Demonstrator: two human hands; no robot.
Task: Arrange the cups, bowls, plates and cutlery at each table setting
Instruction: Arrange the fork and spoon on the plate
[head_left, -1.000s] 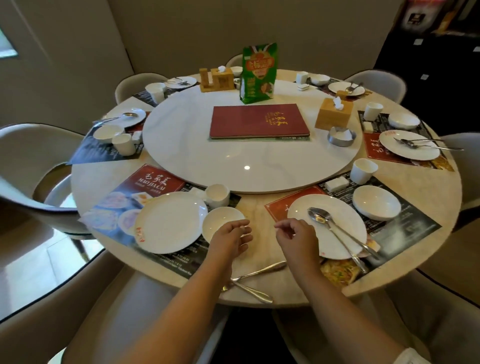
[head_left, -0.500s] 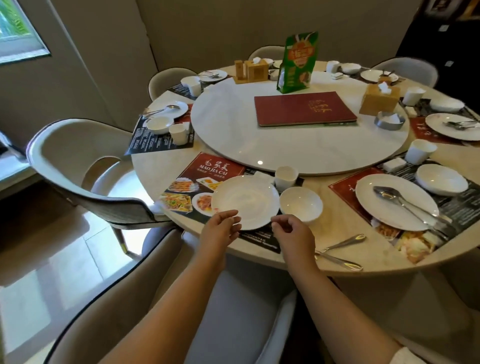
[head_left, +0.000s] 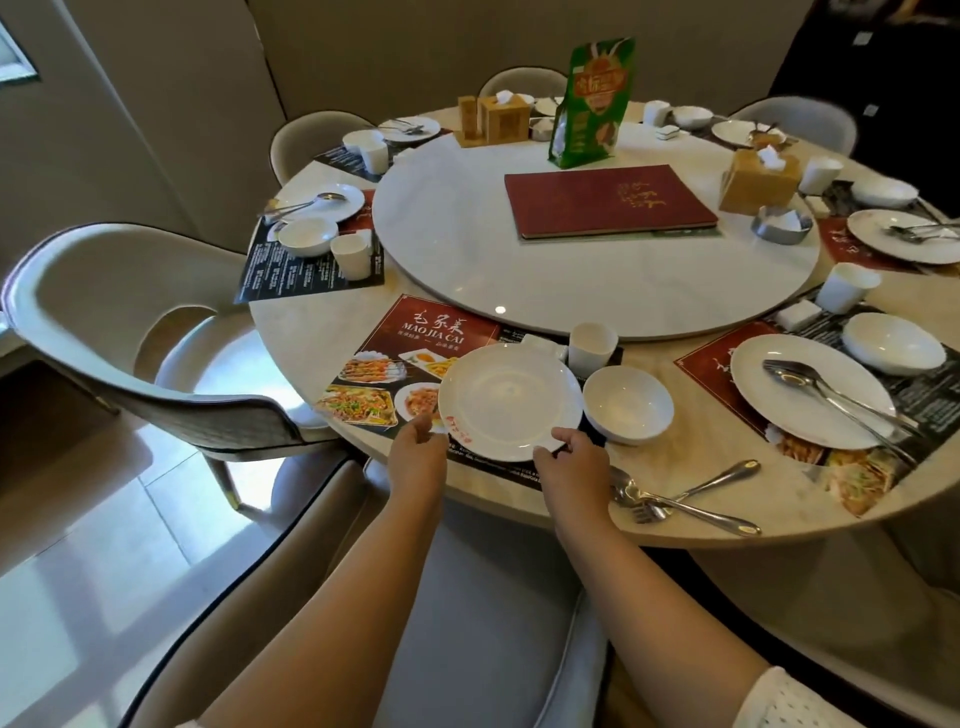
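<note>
I have both hands on the near rim of the white plate (head_left: 509, 401), my left hand (head_left: 418, 448) pinching its near-left edge and my right hand (head_left: 571, 457) curled round its near-right edge, the plate lying on the red-and-black placemat (head_left: 415, 338) at the near edge of the round table (head_left: 332, 332). Just right of the plate I see a white bowl (head_left: 627, 404) touching it, a white cup (head_left: 592, 349) just beyond them, and a spoon and fork (head_left: 680, 501) crossed on the bare tabletop right of my right hand.
</note>
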